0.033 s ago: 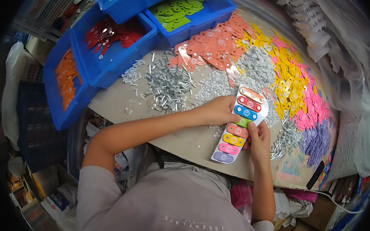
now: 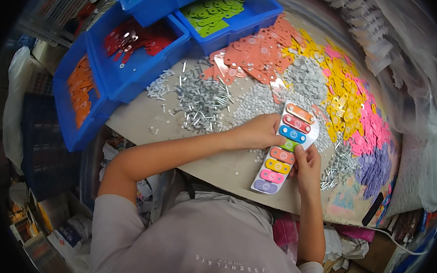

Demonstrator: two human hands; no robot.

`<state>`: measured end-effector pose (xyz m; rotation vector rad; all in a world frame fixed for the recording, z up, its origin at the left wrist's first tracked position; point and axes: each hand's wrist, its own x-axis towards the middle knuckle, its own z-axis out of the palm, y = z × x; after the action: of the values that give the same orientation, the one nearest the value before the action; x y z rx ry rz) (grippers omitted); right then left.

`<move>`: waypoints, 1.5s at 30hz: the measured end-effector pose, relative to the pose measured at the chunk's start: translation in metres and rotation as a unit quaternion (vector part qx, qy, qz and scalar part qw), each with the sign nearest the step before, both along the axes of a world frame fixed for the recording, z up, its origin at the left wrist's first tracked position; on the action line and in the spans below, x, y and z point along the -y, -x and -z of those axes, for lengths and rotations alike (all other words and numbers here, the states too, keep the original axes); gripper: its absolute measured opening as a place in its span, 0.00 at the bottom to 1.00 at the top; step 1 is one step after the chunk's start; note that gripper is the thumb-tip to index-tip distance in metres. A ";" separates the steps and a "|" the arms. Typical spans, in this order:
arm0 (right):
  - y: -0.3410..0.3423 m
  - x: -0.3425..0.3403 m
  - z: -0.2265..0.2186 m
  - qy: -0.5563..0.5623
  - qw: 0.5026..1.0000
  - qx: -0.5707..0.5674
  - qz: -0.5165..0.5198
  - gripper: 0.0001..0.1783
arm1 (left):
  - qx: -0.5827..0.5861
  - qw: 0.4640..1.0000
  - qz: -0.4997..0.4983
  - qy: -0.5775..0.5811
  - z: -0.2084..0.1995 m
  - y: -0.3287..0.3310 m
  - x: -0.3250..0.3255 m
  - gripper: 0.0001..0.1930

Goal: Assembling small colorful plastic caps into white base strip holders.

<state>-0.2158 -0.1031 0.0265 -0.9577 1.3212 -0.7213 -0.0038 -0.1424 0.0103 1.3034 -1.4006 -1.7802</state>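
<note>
While steadying the white toy xylophone [image 2: 283, 150] with left hand [image 2: 259, 131] curled on its edge; right hand [image 2: 307, 164] pinching green bar [image 2: 289, 145] | beside screw pile [image 2: 203, 103] on table [image 2: 144, 117]

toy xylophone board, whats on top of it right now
On the white xylophone board lie coloured bars: orange, red, blue, then orange, yellow, pink, purple. A green bar sits mid-row, pinched by the right hand; the left hand covers the board's left edge.

Short-sleeved pale grey T-shirt with small printed lettering; bare forearms and hands [image 2: 264, 132].
</note>
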 end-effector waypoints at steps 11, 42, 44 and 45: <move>0.001 -0.013 0.005 0.035 0.995 0.009 0.093 0.13 | 0.105 0.983 -0.120 0.094 -0.042 -0.029 -0.043 0.15; 0.222 -0.005 0.037 0.300 0.697 -0.629 0.168 0.07 | 0.277 0.830 -0.337 0.348 -0.044 -0.091 -0.086 0.10; 0.225 -0.004 0.039 0.310 0.706 -0.598 0.217 0.08 | 0.233 0.856 -0.271 0.374 -0.045 -0.077 -0.082 0.08; 0.223 -0.005 0.042 0.314 0.711 -0.569 0.270 0.08 | 0.195 0.881 -0.274 0.334 -0.043 -0.069 -0.082 0.08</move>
<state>-0.4386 -0.0983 -0.0150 -1.7353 2.6178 -1.1297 0.0656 -0.0603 0.0531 1.4874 -1.4568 -0.5912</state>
